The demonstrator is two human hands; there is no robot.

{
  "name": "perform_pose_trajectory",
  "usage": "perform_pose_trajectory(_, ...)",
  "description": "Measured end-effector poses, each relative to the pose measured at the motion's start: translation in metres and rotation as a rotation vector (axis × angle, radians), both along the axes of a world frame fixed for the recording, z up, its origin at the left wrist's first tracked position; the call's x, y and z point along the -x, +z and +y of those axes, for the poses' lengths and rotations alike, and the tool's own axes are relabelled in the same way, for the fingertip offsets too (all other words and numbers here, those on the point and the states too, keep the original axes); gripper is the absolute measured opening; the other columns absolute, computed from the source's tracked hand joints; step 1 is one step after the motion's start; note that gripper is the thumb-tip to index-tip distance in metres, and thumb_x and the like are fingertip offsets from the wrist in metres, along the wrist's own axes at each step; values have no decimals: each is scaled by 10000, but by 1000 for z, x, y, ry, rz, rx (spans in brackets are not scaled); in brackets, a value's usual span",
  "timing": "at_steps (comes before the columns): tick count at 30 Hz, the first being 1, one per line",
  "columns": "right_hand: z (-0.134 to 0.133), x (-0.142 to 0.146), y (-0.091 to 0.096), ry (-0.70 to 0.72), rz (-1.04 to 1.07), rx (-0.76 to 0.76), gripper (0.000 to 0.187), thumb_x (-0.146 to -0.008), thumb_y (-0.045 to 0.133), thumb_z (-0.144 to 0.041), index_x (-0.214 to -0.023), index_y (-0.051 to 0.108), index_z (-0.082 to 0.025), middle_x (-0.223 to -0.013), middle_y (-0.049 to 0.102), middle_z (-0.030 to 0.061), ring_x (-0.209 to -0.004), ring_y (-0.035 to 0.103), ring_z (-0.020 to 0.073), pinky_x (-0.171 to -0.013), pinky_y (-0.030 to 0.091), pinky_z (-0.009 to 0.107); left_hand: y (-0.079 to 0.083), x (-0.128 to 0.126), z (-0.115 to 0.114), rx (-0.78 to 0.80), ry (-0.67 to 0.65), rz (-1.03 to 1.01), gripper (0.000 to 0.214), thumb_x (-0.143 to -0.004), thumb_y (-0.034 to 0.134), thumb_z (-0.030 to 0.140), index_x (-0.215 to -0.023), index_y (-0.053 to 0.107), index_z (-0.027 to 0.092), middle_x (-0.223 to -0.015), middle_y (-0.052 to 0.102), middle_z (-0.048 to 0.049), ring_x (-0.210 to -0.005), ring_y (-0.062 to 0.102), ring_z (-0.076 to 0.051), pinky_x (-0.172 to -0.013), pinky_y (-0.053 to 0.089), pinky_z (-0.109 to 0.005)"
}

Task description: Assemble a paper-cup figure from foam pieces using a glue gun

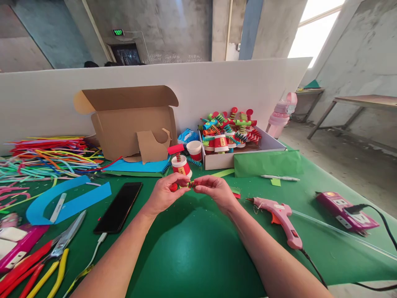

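Note:
Both my hands meet over the green table, closed around a small folded paper spring [192, 184] in red and green. My left hand [169, 191] pinches its left end, with a round red piece [173, 187] showing by the fingers. At the spring's right end, the fingers of my right hand [215, 189] are pressed together. Just behind them stands an upturned red and white paper cup [181, 166], topped by a folded spring and a red paper roll [175, 149].
Right of my hands lies a pink glue gun [277, 215] with its cord near a purple power strip [347, 211]. A box [214, 161] of cup figures stands behind. On the left are a phone [118, 207], scissors [66, 236], blue paper strip [89, 198] and pipe cleaners [52, 157].

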State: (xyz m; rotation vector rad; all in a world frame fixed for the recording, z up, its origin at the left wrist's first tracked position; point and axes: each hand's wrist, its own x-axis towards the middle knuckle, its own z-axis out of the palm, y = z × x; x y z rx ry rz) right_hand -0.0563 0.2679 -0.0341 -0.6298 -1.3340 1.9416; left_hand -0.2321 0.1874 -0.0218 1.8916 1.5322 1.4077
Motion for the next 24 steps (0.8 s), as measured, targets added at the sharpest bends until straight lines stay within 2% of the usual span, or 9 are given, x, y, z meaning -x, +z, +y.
perform_pose_trajectory(3, -1, 1, 0, 16, 6, -4, 319, -519, 899, -322, -776, 766, -189, -801, 759, 27, -732, 672, 145, -800, 528, 318, 1, -4, -1, 8, -19, 27, 238, -808, 702, 287, -1029, 687, 199, -943, 735, -56, -834, 686, -170, -772, 565, -294)
perform_pose_trajectory(8, -2, 1, -1, 12, -3, -7, 322, -523, 899, -331, -778, 760, -189, -778, 753, 21, -714, 673, 150, -783, 538, 327, 5, -6, -2, -48, -6, 83, 114, -828, 674, 266, -913, 703, 198, -892, 726, -54, -804, 669, -168, -714, 549, -268)
perform_pose_trajectory(14, 0, 0, -1, -22, 3, 8, 344, -512, 903, -336, -784, 760, -182, -750, 739, 15, -702, 662, 135, -764, 523, 300, 4, -2, -1, -73, 49, 100, 102, -820, 678, 270, -887, 694, 195, -832, 721, -35, -731, 653, -153, -656, 529, -247)
perform_pose_trajectory(24, 0, 1, -2, -29, 1, -16, 328, -528, 896, -336, -783, 752, -188, -748, 729, 9, -701, 654, 137, -758, 521, 304, 4, -3, -1, -45, 58, 34, 114, -792, 698, 289, -862, 694, 199, -836, 727, -31, -720, 646, -150, -640, 521, -241)
